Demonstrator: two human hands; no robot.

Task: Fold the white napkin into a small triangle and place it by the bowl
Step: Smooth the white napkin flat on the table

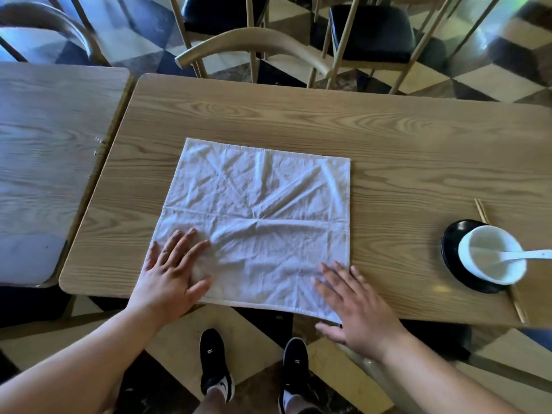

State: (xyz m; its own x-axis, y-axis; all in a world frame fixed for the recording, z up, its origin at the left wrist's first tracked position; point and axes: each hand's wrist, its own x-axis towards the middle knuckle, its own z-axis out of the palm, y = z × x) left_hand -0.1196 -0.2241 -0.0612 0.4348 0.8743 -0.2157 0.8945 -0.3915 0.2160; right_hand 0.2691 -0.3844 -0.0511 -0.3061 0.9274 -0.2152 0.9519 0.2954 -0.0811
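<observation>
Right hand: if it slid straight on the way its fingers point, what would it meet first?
The right hand points up and left across the napkin, so it would meet only more wrinkled cloth. Beyond that comes bare table; the bowl lies off to its right.

Both hands [170, 273] [355, 309] press flat the unfolded napkin [257, 222] (creased all over).

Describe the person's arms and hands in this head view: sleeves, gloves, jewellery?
Both forearms are bare as far as the frame shows, with no sleeves in view. The left hand and right hand are ungloved. No rings, watch or wristband are visible on the fingers or wrists. Below the table edge the person wears black shoes with white socks.
</observation>
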